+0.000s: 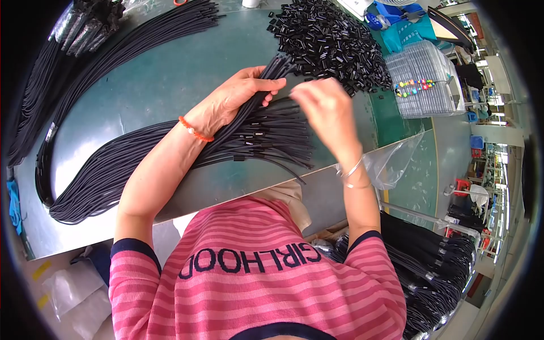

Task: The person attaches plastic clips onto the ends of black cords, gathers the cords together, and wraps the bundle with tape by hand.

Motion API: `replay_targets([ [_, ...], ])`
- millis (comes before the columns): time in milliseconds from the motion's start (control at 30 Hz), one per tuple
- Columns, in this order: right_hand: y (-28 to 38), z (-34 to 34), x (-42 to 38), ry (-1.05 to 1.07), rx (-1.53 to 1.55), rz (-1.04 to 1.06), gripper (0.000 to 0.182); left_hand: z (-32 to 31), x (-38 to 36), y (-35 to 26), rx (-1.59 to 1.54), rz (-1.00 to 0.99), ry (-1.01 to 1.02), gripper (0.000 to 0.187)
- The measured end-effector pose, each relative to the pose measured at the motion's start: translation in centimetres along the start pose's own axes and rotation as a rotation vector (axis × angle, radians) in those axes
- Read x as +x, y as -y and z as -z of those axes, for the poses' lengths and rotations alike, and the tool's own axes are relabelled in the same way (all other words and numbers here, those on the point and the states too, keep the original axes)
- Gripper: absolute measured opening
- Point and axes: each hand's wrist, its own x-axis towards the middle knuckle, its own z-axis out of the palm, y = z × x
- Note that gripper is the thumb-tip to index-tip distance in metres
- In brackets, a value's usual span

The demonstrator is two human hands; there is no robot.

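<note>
My left hand (245,92) is closed around a bundle of thin black cables (241,120), its thumb lying across them near their upper ends. To the right of those ends is my right hand (328,105), slightly blurred, with thumb and fingers drawn together. Whatever is between those fingertips, if anything, cannot be made out. Beneath my left forearm a thick spread of black cables (113,170) lies on the green table (198,62). Small black sleeves (256,136) with white print sit on several of these cables near their right ends. A big heap of short black sleeves (331,45) is just beyond my hands.
More long black cables (153,28) curve along the table's far left. Clear plastic trays (422,79) are stacked at the right. A clear plastic bag (391,161) hangs by the table's near edge, and bundled black cables (436,266) fill the space at lower right.
</note>
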Motion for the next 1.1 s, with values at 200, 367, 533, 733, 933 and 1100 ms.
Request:
replay_targets([
  [200,-5.4,-0.2,-1.2,0.057,-0.066,-0.187,0.010,-1.0,-0.4,-1.1,0.003,0.115,-0.089,0.016],
  [367,-6.0,-1.0,-2.0,0.191,0.064,-0.235,0.015,-1.0,-0.3,-0.6,0.050,0.083,-0.094,0.019],
  [533,-4.6,-1.0,-1.2,0.219,0.718,-0.678,0.016,-1.3,-0.4,-0.6,0.055,0.060,-0.100,0.018],
  [733,-3.9,-0.2,-0.3,0.164,0.960,-0.501,0.007,-1.0,-0.1,-0.3,0.110,0.042,-0.105,0.012],
  [933,1.8,0.5,0.3,0.160,0.110,0.012,0.006,-0.5,0.0,0.0,-0.025,0.043,-0.063,0.014],
  [1100,-1.1,-0.6,0.0,0.107,0.202,-0.128,0.006,-0.2,-0.1,-0.4,-0.024,0.084,-0.069,0.013],
])
